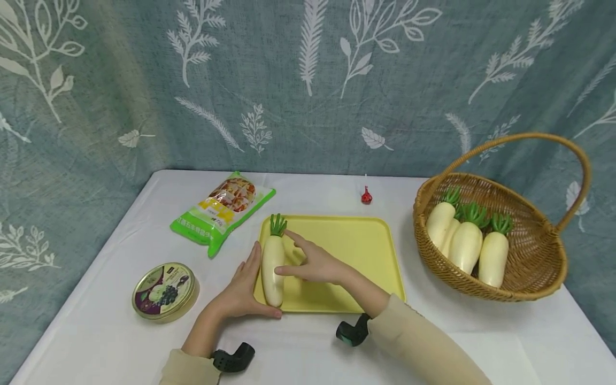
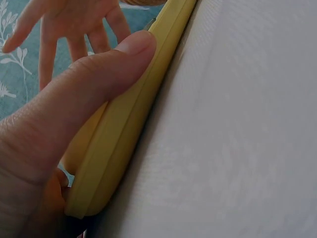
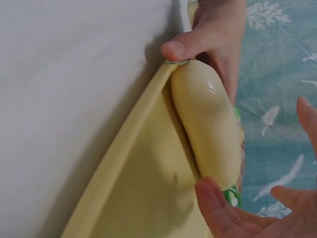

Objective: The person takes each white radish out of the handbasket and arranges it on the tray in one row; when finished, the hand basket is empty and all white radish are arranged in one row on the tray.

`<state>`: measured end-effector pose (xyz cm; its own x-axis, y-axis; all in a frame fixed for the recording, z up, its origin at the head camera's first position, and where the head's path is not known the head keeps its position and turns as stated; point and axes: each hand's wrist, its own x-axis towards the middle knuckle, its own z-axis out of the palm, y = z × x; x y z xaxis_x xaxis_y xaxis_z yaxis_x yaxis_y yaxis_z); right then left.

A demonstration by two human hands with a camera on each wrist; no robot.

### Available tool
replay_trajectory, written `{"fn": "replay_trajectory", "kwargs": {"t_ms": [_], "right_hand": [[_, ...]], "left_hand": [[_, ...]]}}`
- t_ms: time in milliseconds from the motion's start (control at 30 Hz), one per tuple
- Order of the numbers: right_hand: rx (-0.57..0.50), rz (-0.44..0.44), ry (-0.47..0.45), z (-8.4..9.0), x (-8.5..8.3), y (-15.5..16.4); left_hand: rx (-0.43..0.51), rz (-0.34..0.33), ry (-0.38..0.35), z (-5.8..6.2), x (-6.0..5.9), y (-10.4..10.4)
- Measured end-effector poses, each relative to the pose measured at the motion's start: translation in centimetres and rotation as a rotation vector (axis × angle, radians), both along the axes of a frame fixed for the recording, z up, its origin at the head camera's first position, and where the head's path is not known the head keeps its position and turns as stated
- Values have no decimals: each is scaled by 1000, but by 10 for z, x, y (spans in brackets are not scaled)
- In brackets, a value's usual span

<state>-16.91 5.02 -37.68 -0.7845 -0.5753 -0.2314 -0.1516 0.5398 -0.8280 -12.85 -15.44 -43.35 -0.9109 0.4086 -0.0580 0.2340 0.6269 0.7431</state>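
Observation:
A white radish (image 1: 273, 270) with a green leafy top lies lengthwise along the left side of a yellow tray (image 1: 346, 267). My left hand (image 1: 243, 294) is at the tray's near left corner, its fingers extended beside the left edge. In the left wrist view the left thumb (image 2: 104, 72) rests against the tray's rim. Over the tray, my right hand (image 1: 315, 261) has its fingers spread, with thumb and forefinger close to the radish's right side. In the right wrist view a right fingertip (image 3: 208, 191) appears near the radish's leafy end; contact is unclear.
On the right, a wicker basket (image 1: 529, 267) with a tall handle holds several white radishes (image 1: 467, 246). A green food bag (image 1: 223, 208) lies behind the tray on the left, with a round tin (image 1: 165, 291) nearer me. A small red item (image 1: 367, 197) sits at the back.

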Motion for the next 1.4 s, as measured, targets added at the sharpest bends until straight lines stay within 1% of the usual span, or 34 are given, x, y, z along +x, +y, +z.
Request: {"fn": "replay_trajectory", "kwargs": {"t_ms": [233, 367, 500, 933, 1400], "right_hand": [[-10, -33, -25, 8, 2, 13], [-31, -32, -21, 13, 4, 21], [-45, -34, -15, 22, 9, 30], [-27, -51, 15, 41, 22, 55], [-30, -75, 70, 61, 32, 84]], "left_hand": [[9, 9, 8, 1, 0, 0], [1, 16, -1, 1, 1, 0], [-9, 18, 2, 1, 1, 0], [-7, 24, 5, -2, 0, 0], [-2, 17, 7, -2, 0, -1]]}}
